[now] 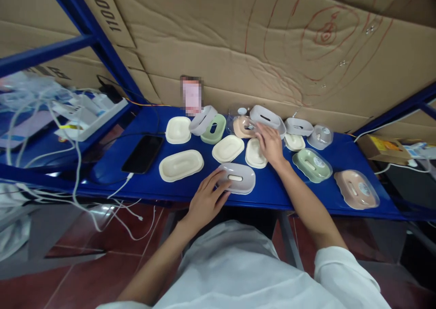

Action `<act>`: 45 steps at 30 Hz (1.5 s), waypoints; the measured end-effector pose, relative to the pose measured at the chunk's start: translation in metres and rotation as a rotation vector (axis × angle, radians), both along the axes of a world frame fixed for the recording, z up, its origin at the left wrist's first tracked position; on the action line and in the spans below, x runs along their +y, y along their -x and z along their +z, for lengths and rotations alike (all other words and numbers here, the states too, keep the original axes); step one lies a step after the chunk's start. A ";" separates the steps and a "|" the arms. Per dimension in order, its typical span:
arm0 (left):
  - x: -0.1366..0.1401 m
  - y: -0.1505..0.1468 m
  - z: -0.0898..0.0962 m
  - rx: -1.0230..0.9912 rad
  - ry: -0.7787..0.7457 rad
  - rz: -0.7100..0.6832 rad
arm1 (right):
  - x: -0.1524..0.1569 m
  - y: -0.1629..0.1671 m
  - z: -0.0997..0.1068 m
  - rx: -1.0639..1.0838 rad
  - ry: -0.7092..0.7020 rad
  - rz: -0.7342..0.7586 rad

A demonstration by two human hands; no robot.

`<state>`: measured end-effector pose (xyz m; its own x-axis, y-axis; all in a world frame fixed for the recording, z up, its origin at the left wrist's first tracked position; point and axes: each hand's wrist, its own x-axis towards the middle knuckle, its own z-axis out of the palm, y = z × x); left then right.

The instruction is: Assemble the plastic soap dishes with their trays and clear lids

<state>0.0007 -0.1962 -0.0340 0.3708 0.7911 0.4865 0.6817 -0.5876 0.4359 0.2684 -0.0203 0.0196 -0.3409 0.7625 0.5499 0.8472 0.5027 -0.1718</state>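
Note:
My left hand (208,199) grips the left end of a grey oval plastic dish (245,176) near the table's front edge. A cream bar shows in that dish's slot. Further back, my right hand (270,144) reaches over a cream tray (254,156). Its fingers are bent down beside a peach dish (240,126) and a clear plastic cover (233,113); what the fingertips hold, if anything, is hidden. Behind the right hand leans a larger grey dish (277,123). Other cream trays lie nearby, among them a long one (180,165) and a rounded one (227,148).
A black phone (143,154) with a white cable lies on the blue table at left. Green (214,129) and grey (203,120) parts lean together at the back. To the right sit covered green (312,165) and peach (357,190) dishes. Cardboard (211,36) walls the back.

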 end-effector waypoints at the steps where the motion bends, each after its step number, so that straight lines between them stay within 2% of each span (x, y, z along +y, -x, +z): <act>1: 0.000 0.000 0.001 -0.010 -0.004 -0.001 | -0.005 -0.001 0.004 0.032 -0.014 -0.006; 4: -0.001 -0.001 0.001 -0.033 0.003 0.017 | -0.032 -0.003 0.012 0.049 -0.041 0.022; 6: -0.002 -0.002 -0.001 -0.064 0.037 0.068 | -0.058 -0.002 0.012 0.008 -0.046 0.093; 10: -0.004 -0.003 -0.005 -0.180 0.071 0.152 | -0.116 0.007 -0.003 -0.079 -0.005 0.259; 14: -0.002 0.000 -0.005 -0.207 0.050 0.094 | -0.150 0.021 -0.017 -0.131 0.061 0.401; 19: 0.001 0.005 -0.004 -0.211 0.077 0.063 | -0.153 0.023 -0.024 -0.073 0.116 0.368; 25: 0.003 0.006 -0.008 -0.242 -0.017 0.067 | -0.157 0.020 -0.035 -0.006 0.124 0.396; 28: 0.004 0.006 -0.011 -0.243 -0.058 0.078 | -0.158 0.021 -0.034 0.006 0.120 0.412; 36: 0.002 0.006 -0.018 -0.256 -0.121 0.121 | -0.153 0.016 -0.029 0.153 0.241 0.477; 42: 0.003 0.007 -0.017 -0.248 -0.118 0.099 | -0.149 0.015 -0.037 0.134 0.331 0.385; 45: 0.002 0.008 -0.016 -0.264 -0.072 0.070 | -0.148 0.018 -0.032 0.161 0.336 0.384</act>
<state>-0.0071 -0.1943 -0.0499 0.1689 0.7705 0.6146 0.5900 -0.5785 0.5632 0.2503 -0.1682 -0.0126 -0.5613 0.7425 0.3656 0.5630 0.6663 -0.4890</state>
